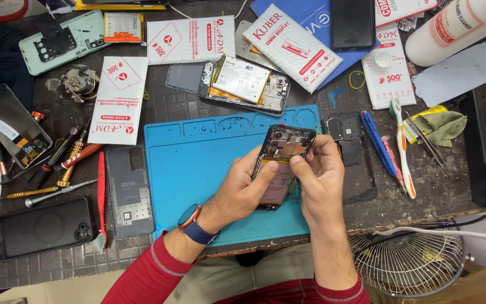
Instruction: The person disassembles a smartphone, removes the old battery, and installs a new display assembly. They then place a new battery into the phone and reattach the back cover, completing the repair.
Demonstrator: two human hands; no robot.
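table (417,197): cluttered, front edge along the frame bottom | blue mat (198,163): centre, bare room on its left half | opened phone (283,160): held above the mat's right part (lower end hidden by thumbs) | left hand (243,188): fingers gripping its left edge | right hand (320,177): fingers pinching its middle | fan (409,262): lower right, cut off

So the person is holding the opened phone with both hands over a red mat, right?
Not quite: the mat is blue, not red. The head view shows that. The rest is right: the left hand and the right hand both hold the opened phone above it.
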